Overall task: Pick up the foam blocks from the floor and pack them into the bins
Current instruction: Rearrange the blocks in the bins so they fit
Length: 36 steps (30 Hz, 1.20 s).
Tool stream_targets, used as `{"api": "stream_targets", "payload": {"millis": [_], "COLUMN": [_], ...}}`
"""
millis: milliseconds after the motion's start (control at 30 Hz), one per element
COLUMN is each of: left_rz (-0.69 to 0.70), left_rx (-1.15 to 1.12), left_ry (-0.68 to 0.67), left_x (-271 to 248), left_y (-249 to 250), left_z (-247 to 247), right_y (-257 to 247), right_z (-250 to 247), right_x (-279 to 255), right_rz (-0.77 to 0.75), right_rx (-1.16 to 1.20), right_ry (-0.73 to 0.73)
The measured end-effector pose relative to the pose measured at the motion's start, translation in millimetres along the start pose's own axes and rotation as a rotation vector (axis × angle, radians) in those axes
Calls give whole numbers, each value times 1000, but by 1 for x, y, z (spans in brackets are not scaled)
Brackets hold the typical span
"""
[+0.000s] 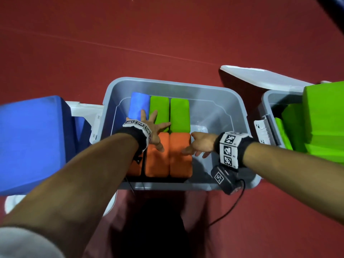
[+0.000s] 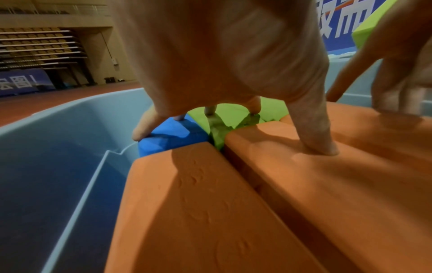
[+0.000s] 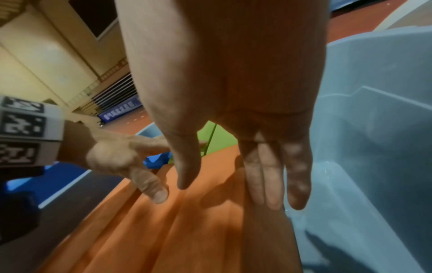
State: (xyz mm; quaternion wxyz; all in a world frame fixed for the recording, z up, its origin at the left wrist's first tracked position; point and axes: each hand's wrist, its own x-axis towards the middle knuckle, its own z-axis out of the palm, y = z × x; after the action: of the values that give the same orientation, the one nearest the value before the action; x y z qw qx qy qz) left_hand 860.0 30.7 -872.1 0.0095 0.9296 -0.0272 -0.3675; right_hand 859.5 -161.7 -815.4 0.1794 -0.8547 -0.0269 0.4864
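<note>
Inside the grey bin the foam blocks stand packed side by side: a blue block and two green blocks along its far wall, three orange blocks along its near wall, and bare bin floor toward its right wall. The left hand is spread wide with straight fingers — fingertips press into the blue and green blocks and the thumb dents an orange one, gripping nothing. The right hand lies flat and open-fingered on the rightmost orange block, its fingers together at the block's right edge, also holding nothing. Left of the grey bin sits a large blue block over a white lid. Right of the bin a second grey bin holds stacked green blocks — another white lid lies behind it on the red floor.
</note>
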Motion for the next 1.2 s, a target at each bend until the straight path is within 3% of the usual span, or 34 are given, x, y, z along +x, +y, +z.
{"api": "stream_targets", "payload": {"millis": [133,333,500,700,867,1000,1200], "left_rz": [-5,-39,-52,-66,-186,-310,-550], "left_rx": [-14,-10,-2,6,-44,-145,-326], "left_ry": [9,26,23,255,402,476,460], "left_x": [2,2,-7,-49,-110,-163,-211], "left_y": [-1,-1,0,-38,-102,-149,-194], "left_z": [2,4,1,-13,-9,18,82], "right_y": [-1,-2,-10,-34,-85,-145,-225], "right_z": [-6,-8,-10,-16,-2,33,110], "right_x": [33,61,57,41,28,22,20], "right_rz": [-83,-66,-65,-99,-243,-478,-711], "right_rx": [-257,-466,-619,-683,-598,-552,-484], "right_ry": [158,71,178,328,443,511,366]}}
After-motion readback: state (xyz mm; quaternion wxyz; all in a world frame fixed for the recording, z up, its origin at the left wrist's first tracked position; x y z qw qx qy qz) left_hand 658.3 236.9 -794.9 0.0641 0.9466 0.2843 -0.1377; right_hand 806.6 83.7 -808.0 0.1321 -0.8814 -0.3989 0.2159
